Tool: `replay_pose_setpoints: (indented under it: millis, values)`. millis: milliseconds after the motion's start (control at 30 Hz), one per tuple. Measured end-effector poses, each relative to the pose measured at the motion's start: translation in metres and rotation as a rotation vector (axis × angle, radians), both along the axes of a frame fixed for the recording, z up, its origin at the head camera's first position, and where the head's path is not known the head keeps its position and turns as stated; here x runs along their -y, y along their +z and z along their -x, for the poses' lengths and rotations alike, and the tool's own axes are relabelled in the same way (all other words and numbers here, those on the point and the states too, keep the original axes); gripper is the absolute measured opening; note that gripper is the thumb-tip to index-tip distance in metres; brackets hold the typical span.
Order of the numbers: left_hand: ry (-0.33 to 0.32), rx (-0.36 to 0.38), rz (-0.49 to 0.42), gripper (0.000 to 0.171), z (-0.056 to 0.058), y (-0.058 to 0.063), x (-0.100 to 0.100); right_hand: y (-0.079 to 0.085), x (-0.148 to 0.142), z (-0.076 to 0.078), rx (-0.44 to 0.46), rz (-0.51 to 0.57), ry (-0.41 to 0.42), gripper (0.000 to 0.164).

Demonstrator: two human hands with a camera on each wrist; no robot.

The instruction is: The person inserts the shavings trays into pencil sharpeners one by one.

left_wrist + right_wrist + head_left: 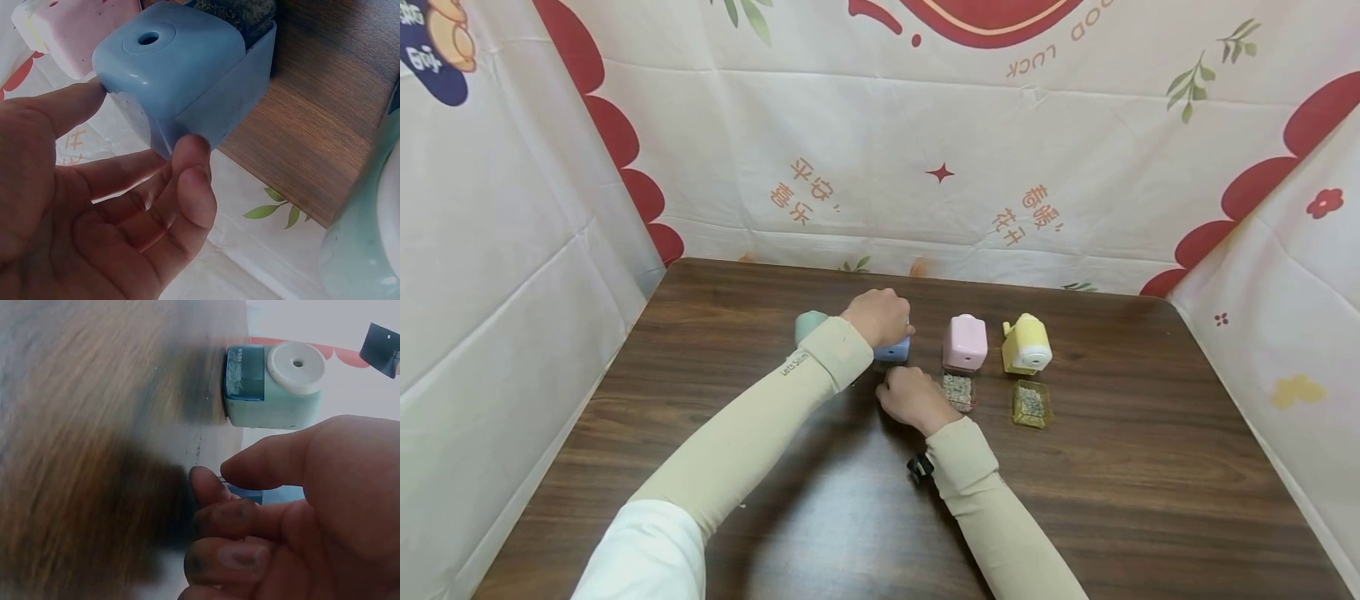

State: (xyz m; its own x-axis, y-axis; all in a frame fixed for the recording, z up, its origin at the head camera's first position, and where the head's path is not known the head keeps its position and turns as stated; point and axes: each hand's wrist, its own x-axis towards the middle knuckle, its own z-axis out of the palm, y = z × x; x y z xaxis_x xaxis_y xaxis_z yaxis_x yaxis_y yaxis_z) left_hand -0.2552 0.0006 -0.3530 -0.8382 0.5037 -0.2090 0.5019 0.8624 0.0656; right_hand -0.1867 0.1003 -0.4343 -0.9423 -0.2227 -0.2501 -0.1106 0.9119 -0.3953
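Observation:
My left hand [880, 317] grips a blue pencil sharpener [169, 56], thumb on one side and curled fingers on the other. Its shavings drawer [244, 19] is partly out of the body, with grey shavings inside. My right hand [917, 398] is just in front of that sharpener, its thumb and forefinger [209, 484] pinching at the drawer's end. A mint-green sharpener [278, 387] with a white round face stands to the left, partly hidden behind my left forearm in the head view.
Right of my hands stand a pink sharpener [965, 342] and a yellow sharpener [1026, 343] with a crank. In front of them lie a pink drawer [958, 392] and a yellow drawer [1032, 403], both holding shavings. A printed cloth [880, 167] hangs behind the wooden table [1120, 483].

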Motion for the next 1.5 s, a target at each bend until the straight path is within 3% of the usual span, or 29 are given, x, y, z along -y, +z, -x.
replay_pose_setpoints:
  millis: [433,633,767,933,1200,1367,1500]
  values:
    - [0.003,0.002,-0.006,0.036,0.002,-0.001,0.0,-0.001,0.004,0.003,0.017,0.017,-0.033,0.027]
    - [0.014,0.009,-0.001,0.035,0.0,-0.002,0.0,0.001,-0.001,-0.001,-0.02,0.033,-0.007,0.031]
    - [0.012,0.004,0.003,0.034,-0.001,-0.001,0.0,0.012,-0.007,-0.008,-0.039,0.074,0.012,0.032]
    - [0.015,-0.009,0.005,0.034,-0.003,-0.002,0.001,0.037,-0.021,-0.018,-0.102,0.108,0.004,0.023]
    - [0.058,-0.031,-0.051,0.034,-0.007,-0.007,0.0,0.074,-0.067,-0.034,-0.212,0.069,-0.072,0.028]
    - [0.072,-0.037,-0.097,0.036,-0.007,-0.008,0.004,0.079,-0.089,-0.04,-0.176,0.019,-0.116,0.034]
    - [0.08,-0.039,-0.128,0.044,-0.006,-0.007,0.007,0.068,-0.093,-0.04,-0.112,-0.028,-0.125,0.047]
